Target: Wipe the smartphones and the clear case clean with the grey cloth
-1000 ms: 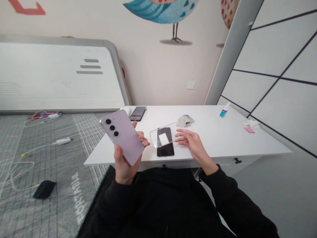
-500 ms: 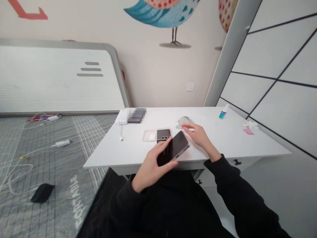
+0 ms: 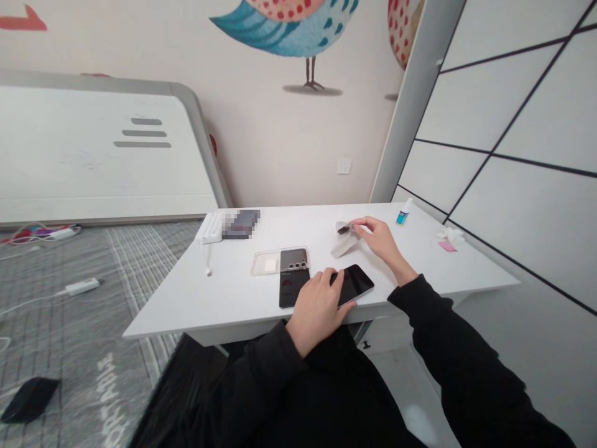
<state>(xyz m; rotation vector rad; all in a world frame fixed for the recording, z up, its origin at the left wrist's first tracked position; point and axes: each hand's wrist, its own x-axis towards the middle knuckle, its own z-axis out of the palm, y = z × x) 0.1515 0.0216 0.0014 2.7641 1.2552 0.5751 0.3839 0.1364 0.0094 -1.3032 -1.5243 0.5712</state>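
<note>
At the white table's (image 3: 186, 311) far left is a white block (image 3: 212, 229) with a cable. Right of it and nearer, a clear phone case (image 3: 261, 264) partly overlaps a dark smartphone (image 3: 289, 297). Beside that, the left hand (image 3: 319, 308) holds a black-screened phone (image 3: 357, 281) by the near edge. Farther right, the right hand (image 3: 380, 242) pinches a grey pouch (image 3: 346, 247).

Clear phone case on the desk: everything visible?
The clear case is a shallow, transparent, plastic-looking shell with rounded corners and camera cutouts near its right end. It lies lengthwise left to right, its right half over a dark phone on the white desk. A white square shows in its left half. Left hand and right hand are both apart from it.
</note>
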